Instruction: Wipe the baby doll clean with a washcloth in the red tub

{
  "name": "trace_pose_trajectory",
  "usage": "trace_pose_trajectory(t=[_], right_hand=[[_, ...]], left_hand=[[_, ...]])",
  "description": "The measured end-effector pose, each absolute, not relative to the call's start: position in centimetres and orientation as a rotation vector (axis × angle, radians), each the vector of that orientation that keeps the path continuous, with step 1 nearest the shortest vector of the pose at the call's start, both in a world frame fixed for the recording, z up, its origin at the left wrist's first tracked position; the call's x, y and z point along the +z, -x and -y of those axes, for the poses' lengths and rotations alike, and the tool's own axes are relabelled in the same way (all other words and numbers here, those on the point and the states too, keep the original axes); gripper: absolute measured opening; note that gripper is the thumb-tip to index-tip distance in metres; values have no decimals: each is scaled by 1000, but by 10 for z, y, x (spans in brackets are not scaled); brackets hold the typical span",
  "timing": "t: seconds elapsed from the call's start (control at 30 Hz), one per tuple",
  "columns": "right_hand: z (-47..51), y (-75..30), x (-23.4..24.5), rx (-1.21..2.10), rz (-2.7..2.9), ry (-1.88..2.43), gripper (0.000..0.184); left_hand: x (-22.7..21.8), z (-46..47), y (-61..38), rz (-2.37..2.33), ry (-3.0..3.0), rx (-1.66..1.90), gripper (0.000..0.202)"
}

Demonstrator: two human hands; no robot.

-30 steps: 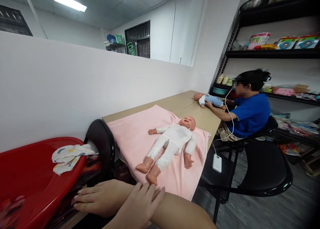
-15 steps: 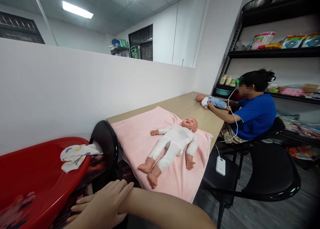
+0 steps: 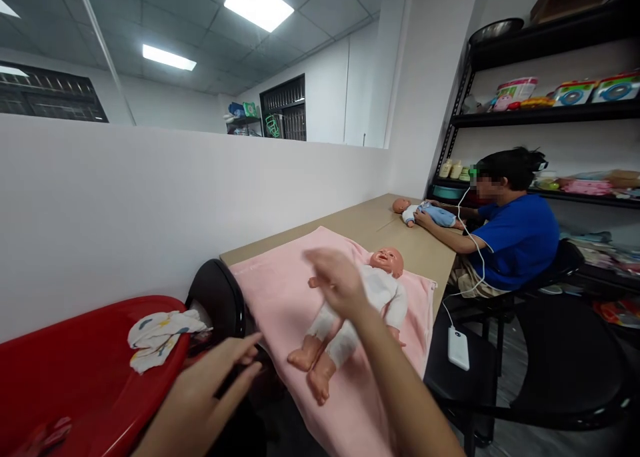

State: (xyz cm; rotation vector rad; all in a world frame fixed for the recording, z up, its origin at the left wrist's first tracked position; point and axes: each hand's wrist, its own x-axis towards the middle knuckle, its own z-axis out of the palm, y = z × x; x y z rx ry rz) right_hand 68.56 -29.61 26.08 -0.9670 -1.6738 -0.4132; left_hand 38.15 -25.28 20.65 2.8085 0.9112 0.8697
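A baby doll (image 3: 383, 289) with a white cloth body lies on its back on a pink towel (image 3: 273, 294), head toward the far side of the table. My right hand (image 3: 339, 280) is raised over the doll, hiding part of its torso and one arm. Its fingers are stretched out and a little blurred, with nothing visible in them. Low on the left, my left hand (image 3: 213, 384) hovers beside the towel's near edge, thumb apart from the fingers and no object in it.
A red tub (image 3: 90, 324) stands at left with a patterned white cloth (image 3: 160, 334) over its rim, beside a black chair (image 3: 220, 294). At right, a person in blue (image 3: 515, 234) handles another doll (image 3: 437, 216). A white power bank (image 3: 458, 348) lies on a black seat.
My hands were together at the lower left, one over the other wrist or forearm. They have separated, and my right hand has risen over the doll. The view has tilted upward.
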Motion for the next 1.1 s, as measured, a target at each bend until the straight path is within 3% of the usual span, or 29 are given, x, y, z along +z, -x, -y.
trace_pose_trajectory(t=[0.1,0.17,0.27,0.33,0.53,0.67,0.73,0.83,1.0,1.1], right_hand=[[276,-794,280,-174,1101,1159,38],[261,-866,279,-121,891,1190,42],[247,-948,249,71,679,1318,32],[245,-978,219,217,644,1401,37],[258,-983,155,464,509,1436,39],[268,-971,132,1017,356,1077,72],[271,-971,122,1134,307,997,80],[271,-977,114,1186,277,1013,81],[271,-974,108,1150,224,884,49],[269,-964,101,1023,240,827,47]], left_hand=[[178,267,-409,-599,-2779,937,30],[163,273,-430,-402,-2822,931,38],[154,279,-461,-423,-2847,758,47],[152,281,-482,-564,-2835,548,49],[139,278,-531,-815,-2685,87,71],[142,272,-548,-964,-2632,62,76],[145,269,-555,-989,-2622,39,82],[148,266,-564,-1005,-2632,-8,95],[150,266,-572,-1001,-2696,22,98],[155,268,-573,-990,-2728,-37,94]])
